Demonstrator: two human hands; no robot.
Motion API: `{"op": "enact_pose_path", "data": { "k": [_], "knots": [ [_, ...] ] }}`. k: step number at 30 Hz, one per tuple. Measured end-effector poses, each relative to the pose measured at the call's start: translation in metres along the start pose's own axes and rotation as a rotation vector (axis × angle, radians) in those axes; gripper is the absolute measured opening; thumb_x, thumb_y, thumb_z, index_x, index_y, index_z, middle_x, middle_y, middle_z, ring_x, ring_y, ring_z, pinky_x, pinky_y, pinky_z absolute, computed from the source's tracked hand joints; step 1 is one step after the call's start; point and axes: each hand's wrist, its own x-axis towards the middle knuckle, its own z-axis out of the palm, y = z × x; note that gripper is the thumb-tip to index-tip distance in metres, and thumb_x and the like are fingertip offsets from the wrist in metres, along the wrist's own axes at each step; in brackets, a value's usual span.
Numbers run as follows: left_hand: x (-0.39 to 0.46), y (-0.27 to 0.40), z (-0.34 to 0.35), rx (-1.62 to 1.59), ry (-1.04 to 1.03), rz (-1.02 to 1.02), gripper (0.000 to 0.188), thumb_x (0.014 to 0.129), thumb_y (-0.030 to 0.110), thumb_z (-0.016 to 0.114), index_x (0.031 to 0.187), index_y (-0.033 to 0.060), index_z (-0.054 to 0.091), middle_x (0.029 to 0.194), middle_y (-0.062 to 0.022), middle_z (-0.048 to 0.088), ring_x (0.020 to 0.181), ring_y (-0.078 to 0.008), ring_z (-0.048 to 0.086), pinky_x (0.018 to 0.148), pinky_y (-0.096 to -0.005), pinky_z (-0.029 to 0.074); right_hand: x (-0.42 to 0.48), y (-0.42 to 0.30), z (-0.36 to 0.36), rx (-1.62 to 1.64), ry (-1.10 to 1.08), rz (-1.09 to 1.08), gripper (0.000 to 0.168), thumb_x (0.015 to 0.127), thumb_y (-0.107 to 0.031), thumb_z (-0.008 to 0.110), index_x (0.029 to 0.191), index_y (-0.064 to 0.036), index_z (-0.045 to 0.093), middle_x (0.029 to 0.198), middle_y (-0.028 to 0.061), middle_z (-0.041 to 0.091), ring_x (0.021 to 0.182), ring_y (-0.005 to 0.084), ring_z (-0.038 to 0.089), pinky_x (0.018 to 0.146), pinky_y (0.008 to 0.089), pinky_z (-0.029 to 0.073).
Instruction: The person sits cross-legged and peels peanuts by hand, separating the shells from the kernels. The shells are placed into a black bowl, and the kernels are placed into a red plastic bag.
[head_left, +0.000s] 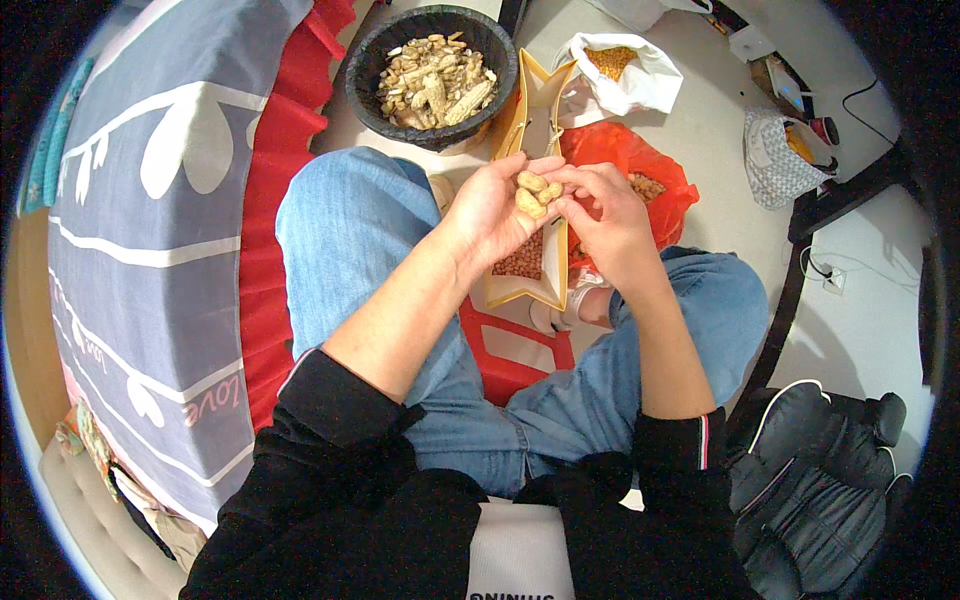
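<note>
My left hand (478, 206) is palm up, cradling several unshelled peanuts (530, 202) on its palm and fingers. From the right, my right hand (613, 225) meets them, its thumb and fingertips touching the edge of the pile. Whether those fingertips pinch a peanut is hidden. Below both hands stands a tall yellow-edged paper bag (553, 277), with reddish-brown shelled peanut kernels (519, 259) inside. Just right of it, a red plastic bag (670, 219) lies open around light-brown pieces (645, 186), partly covered by my right hand.
A black-lined bucket (360, 112) holds corncobs and shells. Behind the paper bag, a white bag (660, 82) contains yellow corn kernels. A bed with a grey cover (150, 240) borders the left. A patterned bag (772, 165) and a black padded chair (817, 480) are at right.
</note>
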Motion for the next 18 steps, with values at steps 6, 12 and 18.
{"op": "enact_pose_path", "data": {
  "k": [6, 12, 18],
  "knots": [
    [0.0, -0.004, 0.001, 0.03, 0.032, 0.02, 0.037, 0.09, 0.022, 0.025, 0.105, -0.0077, 0.041, 0.1, -0.0176, 0.05, 0.089, -0.0258, 0.053, 0.078, -0.0328, 0.046, 0.0, 0.001, 0.001, -0.044, -0.029, 0.082, 0.013, 0.072, -0.005, 0.055, 0.086, -0.004, 0.053, 0.083, 0.0116, 0.051, 0.073, 0.0198, 0.054, 0.065, 0.0287, 0.044],
    [-0.007, -0.005, 0.005, 0.323, 0.121, 0.128, 0.029, 0.088, 0.019, 0.035, 0.1, -0.0044, 0.047, 0.086, -0.0102, 0.055, 0.074, -0.0151, 0.053, 0.064, -0.0261, 0.046, 0.002, 0.004, -0.006, 0.497, -0.021, 0.409, 0.011, 0.079, -0.011, 0.052, 0.085, -0.002, 0.051, 0.078, 0.0069, 0.055, 0.069, 0.0115, 0.051, 0.06, 0.0232, 0.042],
    [-0.018, -0.013, 0.021, 0.636, 0.046, 0.249, 0.019, 0.084, 0.016, 0.048, 0.097, 0.0035, 0.054, 0.073, -0.0006, 0.054, 0.054, -0.0052, 0.04, 0.048, -0.0168, 0.034, 0.001, 0.01, -0.007, 1.296, -0.121, 0.483, 0.017, 0.083, -0.018, 0.048, 0.086, -0.001, 0.05, 0.076, 0.0045, 0.054, 0.066, 0.011, 0.048, 0.057, 0.0224, 0.038]
  ]
}}
